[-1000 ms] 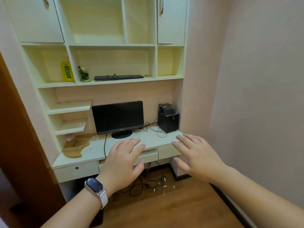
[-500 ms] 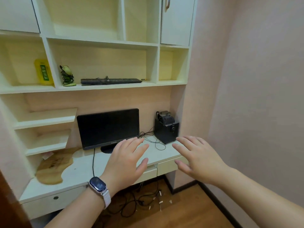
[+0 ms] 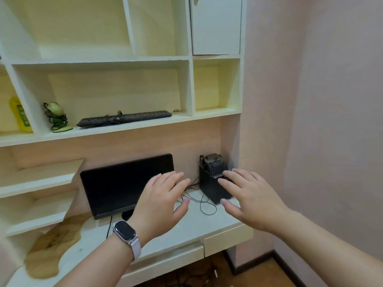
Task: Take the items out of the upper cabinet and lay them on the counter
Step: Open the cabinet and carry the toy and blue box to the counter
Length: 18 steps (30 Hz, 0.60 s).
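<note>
A white shelf unit fills the wall, with a closed upper cabinet door [image 3: 216, 25] at the top right. On the open shelf [image 3: 128, 128] lie a black keyboard [image 3: 124, 118], a green cable-wrapped object [image 3: 57, 117] and a yellow packet [image 3: 19, 114]. My left hand [image 3: 160, 200], with a watch on its wrist, hovers open above the white counter [image 3: 176, 226]. My right hand [image 3: 247, 197] is open too, spread in front of a black speaker box. Neither hand holds anything.
A black monitor [image 3: 126, 183] stands on the counter, with a black speaker box [image 3: 212, 179] and thin cables to its right. A wooden board [image 3: 52, 243] lies at the counter's left end. Small shelves step down on the left. A pink wall closes the right side.
The view has come closer to the desk and tilted up. Both hands have risen from the drawer fronts to above the counter, still open and empty.
</note>
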Tool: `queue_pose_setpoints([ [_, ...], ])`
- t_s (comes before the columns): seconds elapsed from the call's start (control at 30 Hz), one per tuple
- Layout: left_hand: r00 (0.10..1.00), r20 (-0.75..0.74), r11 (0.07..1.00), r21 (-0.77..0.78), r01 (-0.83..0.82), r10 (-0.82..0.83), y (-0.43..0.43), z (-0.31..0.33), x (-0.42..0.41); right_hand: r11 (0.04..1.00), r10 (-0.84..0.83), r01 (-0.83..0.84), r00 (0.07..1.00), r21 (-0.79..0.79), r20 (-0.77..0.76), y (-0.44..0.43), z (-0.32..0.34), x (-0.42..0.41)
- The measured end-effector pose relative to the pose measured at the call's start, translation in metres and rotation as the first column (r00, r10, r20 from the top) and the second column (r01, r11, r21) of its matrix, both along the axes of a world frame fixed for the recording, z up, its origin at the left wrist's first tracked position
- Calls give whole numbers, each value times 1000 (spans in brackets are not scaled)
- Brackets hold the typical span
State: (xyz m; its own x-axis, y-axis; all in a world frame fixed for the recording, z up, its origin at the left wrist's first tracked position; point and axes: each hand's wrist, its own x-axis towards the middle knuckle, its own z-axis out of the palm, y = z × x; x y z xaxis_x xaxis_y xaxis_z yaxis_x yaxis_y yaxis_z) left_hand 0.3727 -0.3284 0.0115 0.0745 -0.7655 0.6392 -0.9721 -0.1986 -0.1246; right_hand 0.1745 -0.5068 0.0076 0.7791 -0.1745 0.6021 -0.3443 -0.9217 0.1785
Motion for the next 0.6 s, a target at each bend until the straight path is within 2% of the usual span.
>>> queue_pose_setpoints([
  [0.3,992,85,996,-34,-85,88,-126,45,25,988,118,-109,990,-114,81,-146,45,35],
  [0.6,982,141,991,-77,-114,124,-190,95,71,980,156,-138,981,-144,116,-215,84,92],
])
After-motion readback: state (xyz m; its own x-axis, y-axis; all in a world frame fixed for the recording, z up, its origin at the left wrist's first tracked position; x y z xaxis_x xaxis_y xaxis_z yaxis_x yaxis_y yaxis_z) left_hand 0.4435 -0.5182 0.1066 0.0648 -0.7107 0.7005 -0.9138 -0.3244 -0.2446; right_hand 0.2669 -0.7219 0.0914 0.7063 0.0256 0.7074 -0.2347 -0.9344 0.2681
